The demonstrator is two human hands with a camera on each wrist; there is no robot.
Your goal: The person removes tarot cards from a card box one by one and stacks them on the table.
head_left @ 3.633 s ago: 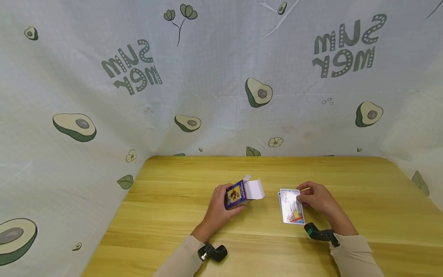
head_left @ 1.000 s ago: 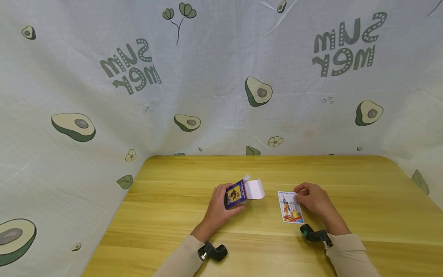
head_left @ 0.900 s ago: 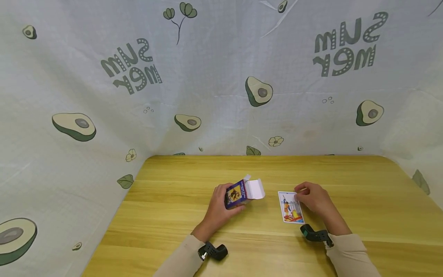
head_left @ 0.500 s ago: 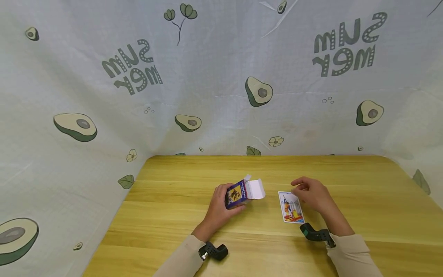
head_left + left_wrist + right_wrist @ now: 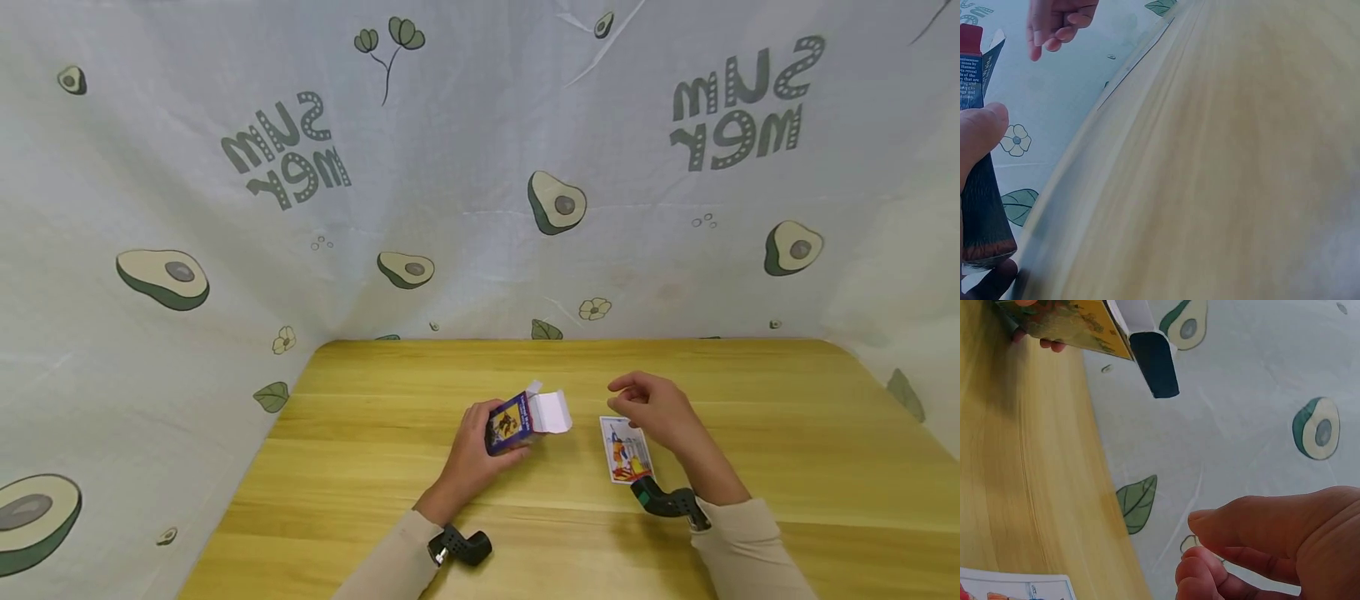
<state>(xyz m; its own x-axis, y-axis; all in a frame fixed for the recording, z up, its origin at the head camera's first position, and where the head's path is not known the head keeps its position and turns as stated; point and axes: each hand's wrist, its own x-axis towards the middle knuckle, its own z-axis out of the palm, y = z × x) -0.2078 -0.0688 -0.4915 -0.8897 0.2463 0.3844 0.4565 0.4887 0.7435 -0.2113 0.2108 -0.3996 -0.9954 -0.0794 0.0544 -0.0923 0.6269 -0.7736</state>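
Note:
My left hand (image 5: pixel 474 450) grips a small purple card box (image 5: pixel 510 423) with a yellow picture on its front. The box is tilted, its white end flap (image 5: pixel 551 412) folded out toward the right. On the table lies a picture card (image 5: pixel 624 454) with a white border, face up; any cards beneath it are hidden. Over its far edge hovers my right hand (image 5: pixel 654 408), fingers loosely bent, nothing between thumb and fingertips. In the right wrist view that hand's thumb (image 5: pixel 1241 525) stands apart from the card, whose corner (image 5: pixel 1016 584) shows at the lower left.
A yellow wooden table (image 5: pixel 375 517) carries everything. Behind it and at both sides hangs a pale sheet (image 5: pixel 465 150) with avocado prints. Each wrist wears a black camera mount, the right one (image 5: pixel 663 500) overlapping the card's near corner in the head view.
Earlier my right hand pinched a card over another one; that card now lies flat. The hand has let go, risen and moved left toward the box. My left hand and the box stay put.

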